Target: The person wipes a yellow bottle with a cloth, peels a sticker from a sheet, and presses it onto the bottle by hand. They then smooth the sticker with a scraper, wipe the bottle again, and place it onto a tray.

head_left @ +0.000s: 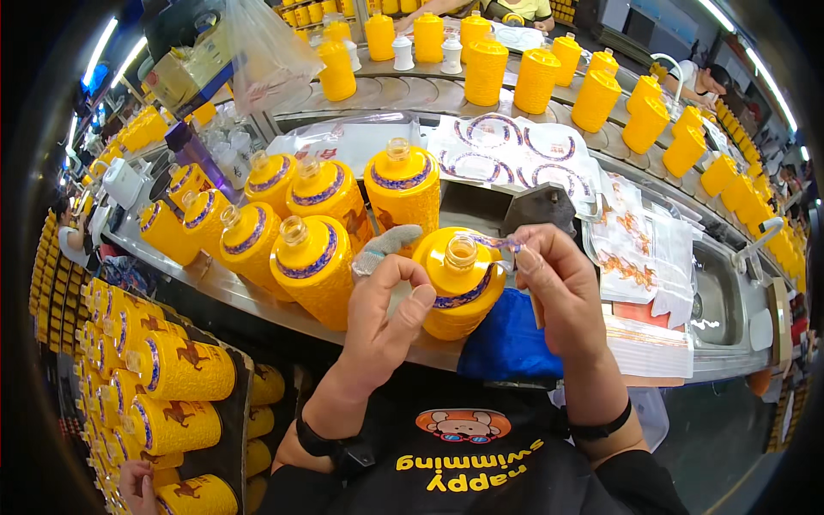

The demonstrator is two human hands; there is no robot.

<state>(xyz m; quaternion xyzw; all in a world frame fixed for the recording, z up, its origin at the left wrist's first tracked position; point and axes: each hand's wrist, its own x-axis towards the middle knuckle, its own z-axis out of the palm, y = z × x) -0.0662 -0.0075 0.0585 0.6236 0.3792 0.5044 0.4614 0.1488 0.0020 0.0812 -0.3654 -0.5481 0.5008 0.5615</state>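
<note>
A yellow ceramic bottle (459, 283) with an open neck and a blue patterned band leans toward me at the bench edge. My left hand (388, 311) steadies its left side, thumb and forefinger curled near the shoulder. My right hand (554, 287) pinches one end of a thin blue curved decal strip (493, 243) and holds it over the bottle's neck. A grey gloved finger (386, 245) pokes out beside the bottle, behind my left hand.
Several banded yellow bottles (313, 266) stand left on the steel bench (249, 296). Sheets of curved decals (515, 150) lie behind. Plain yellow bottles (536, 81) line a curved conveyor at the back. Finished bottles fill a rack (172, 386) lower left. A blue cloth (506, 343) lies under the bottle.
</note>
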